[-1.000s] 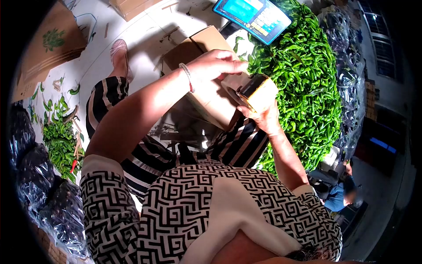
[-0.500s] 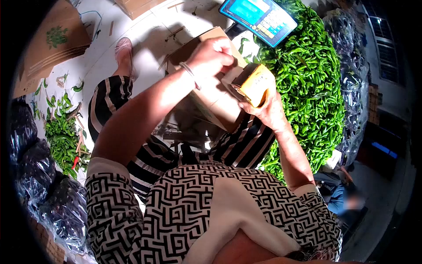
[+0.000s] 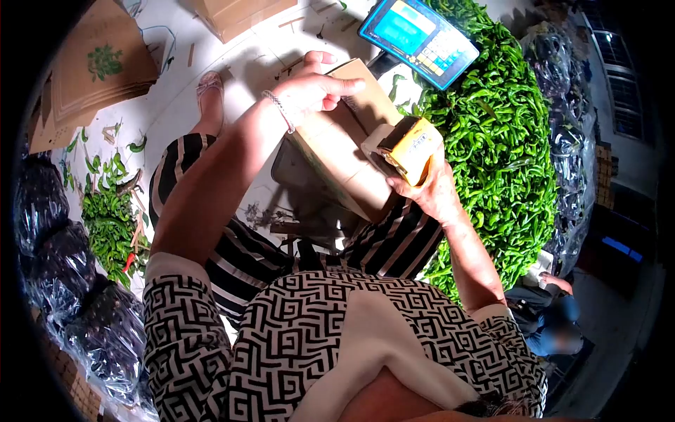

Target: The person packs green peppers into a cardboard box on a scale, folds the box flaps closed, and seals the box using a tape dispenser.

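A closed cardboard box [image 3: 344, 144] stands tilted between the knees, and shiny tape runs along its top. My left hand [image 3: 306, 91], with a bracelet at the wrist, hovers over the box's far left edge. Its thumb is stretched out and apart from the fingers, with nothing visible in it. Over the right side of the box my right hand [image 3: 439, 190] is wrapped round a yellow tape dispenser [image 3: 415, 148]. A pale tape roll shows on the dispenser's left side.
A blue-framed scale display [image 3: 420, 41] stands beyond the box. Green peppers [image 3: 496, 155] are heaped at right, a smaller pile [image 3: 109, 225] at left. Flattened cartons [image 3: 98, 63], another box [image 3: 239, 13] and dark plastic-wrapped bags [image 3: 105, 330] lie around. A person [image 3: 552, 327] is at lower right.
My left hand has moved from the box's top near the dispenser up and left, and its fingers have spread. My right hand still holds the dispenser. The whole view has shifted slightly.
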A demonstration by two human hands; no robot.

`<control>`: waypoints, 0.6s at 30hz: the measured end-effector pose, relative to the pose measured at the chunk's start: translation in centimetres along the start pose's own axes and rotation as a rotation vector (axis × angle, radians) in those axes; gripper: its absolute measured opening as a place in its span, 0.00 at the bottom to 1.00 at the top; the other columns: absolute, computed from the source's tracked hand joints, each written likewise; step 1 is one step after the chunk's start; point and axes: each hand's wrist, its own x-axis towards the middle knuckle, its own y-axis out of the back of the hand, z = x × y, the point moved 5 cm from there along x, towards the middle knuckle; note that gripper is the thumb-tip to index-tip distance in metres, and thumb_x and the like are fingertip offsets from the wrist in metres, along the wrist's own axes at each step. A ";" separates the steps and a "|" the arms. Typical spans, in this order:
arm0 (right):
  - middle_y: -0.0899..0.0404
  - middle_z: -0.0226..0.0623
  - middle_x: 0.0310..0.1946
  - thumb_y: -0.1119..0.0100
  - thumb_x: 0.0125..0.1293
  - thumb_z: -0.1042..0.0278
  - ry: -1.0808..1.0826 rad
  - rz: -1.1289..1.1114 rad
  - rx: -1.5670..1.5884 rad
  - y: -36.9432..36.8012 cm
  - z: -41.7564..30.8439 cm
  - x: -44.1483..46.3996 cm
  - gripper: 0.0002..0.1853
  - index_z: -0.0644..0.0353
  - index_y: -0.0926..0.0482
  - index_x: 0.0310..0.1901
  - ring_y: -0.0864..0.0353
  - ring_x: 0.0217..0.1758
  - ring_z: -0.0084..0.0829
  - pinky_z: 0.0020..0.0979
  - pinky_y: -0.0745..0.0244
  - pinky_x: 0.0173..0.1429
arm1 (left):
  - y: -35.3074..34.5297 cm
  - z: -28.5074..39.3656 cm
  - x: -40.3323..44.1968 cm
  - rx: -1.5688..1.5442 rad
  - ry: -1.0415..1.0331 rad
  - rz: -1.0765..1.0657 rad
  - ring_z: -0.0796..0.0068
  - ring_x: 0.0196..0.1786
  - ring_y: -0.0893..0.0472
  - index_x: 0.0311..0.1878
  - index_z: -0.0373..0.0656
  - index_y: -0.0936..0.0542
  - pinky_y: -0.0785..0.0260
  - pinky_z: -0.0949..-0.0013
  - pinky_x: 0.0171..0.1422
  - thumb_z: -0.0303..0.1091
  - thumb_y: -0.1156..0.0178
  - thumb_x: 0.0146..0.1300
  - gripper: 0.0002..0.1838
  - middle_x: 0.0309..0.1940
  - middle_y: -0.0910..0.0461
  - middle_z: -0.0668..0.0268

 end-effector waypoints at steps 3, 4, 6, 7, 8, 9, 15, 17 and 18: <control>0.23 0.55 0.39 0.25 0.45 0.56 -0.017 0.009 0.005 0.0 0.0 -0.1 0.39 0.64 0.44 0.48 0.20 0.42 0.54 0.43 0.23 0.46 | -0.7 0.3 0.0 0.250 -0.156 -0.062 0.83 0.35 0.25 0.61 0.39 0.34 0.34 0.77 0.42 0.32 0.30 0.54 0.32 0.36 0.22 0.68; 0.23 0.56 0.38 0.25 0.45 0.56 -0.026 0.003 0.007 0.0 -0.1 -0.1 0.39 0.64 0.44 0.48 0.20 0.42 0.54 0.43 0.23 0.46 | -1.0 -0.2 0.6 0.291 -0.157 -0.147 0.83 0.36 0.25 0.56 0.39 0.30 0.33 0.76 0.43 0.32 0.31 0.54 0.27 0.35 0.21 0.68; 0.23 0.56 0.38 0.25 0.45 0.56 -0.042 -0.012 0.010 0.0 -0.4 0.0 0.39 0.64 0.44 0.48 0.20 0.42 0.55 0.43 0.23 0.47 | -1.2 -0.7 1.3 0.374 -0.162 -0.313 0.82 0.37 0.23 0.48 0.37 0.22 0.32 0.76 0.45 0.32 0.32 0.55 0.17 0.34 0.19 0.67; 0.22 0.55 0.38 0.25 0.45 0.56 -0.055 -0.003 -0.018 -0.1 0.0 0.1 0.38 0.63 0.43 0.48 0.21 0.42 0.56 0.43 0.23 0.47 | -0.9 -0.9 1.4 0.480 -0.135 -0.247 0.82 0.38 0.22 0.33 0.37 0.17 0.31 0.76 0.48 0.32 0.33 0.56 0.08 0.31 0.17 0.68; 0.22 0.54 0.38 0.25 0.44 0.56 -0.045 -0.006 -0.008 0.0 -0.2 0.2 0.38 0.63 0.42 0.48 0.21 0.43 0.56 0.43 0.24 0.47 | -0.8 -0.9 1.4 0.469 -0.123 -0.222 0.82 0.38 0.22 0.32 0.37 0.17 0.31 0.76 0.48 0.32 0.33 0.56 0.08 0.30 0.18 0.68; 0.22 0.54 0.39 0.25 0.44 0.56 -0.035 -0.009 0.003 0.1 -0.5 0.4 0.38 0.62 0.41 0.48 0.21 0.43 0.56 0.43 0.24 0.47 | -0.8 -0.9 1.2 0.459 -0.109 -0.197 0.82 0.37 0.22 0.32 0.37 0.17 0.31 0.76 0.48 0.32 0.33 0.56 0.08 0.29 0.18 0.68; 0.30 0.57 0.56 0.25 0.44 0.54 0.058 -0.042 -0.007 0.0 -1.8 1.9 0.58 0.61 0.56 0.70 0.25 0.55 0.53 0.43 0.29 0.60 | -0.6 -3.1 0.2 -0.106 0.104 -0.017 0.80 0.40 0.24 0.45 0.38 0.21 0.31 0.75 0.49 0.30 0.39 0.62 0.10 0.40 0.21 0.69; 0.30 0.54 0.55 0.25 0.43 0.53 0.144 0.011 -0.034 -0.1 -2.2 2.5 0.55 0.52 0.50 0.71 0.25 0.54 0.53 0.43 0.27 0.58 | 0.3 -4.2 2.1 0.131 -0.167 0.007 0.80 0.40 0.25 0.34 0.39 0.25 0.30 0.74 0.45 0.21 0.44 0.58 0.02 0.34 0.24 0.70; 0.29 0.53 0.53 0.25 0.43 0.53 0.203 0.030 -0.083 -0.2 -2.7 2.9 0.53 0.49 0.46 0.70 0.24 0.53 0.52 0.43 0.25 0.57 | 0.3 -3.7 1.9 0.182 -0.228 0.056 0.81 0.39 0.26 0.30 0.39 0.27 0.30 0.75 0.43 0.18 0.45 0.56 0.04 0.30 0.26 0.71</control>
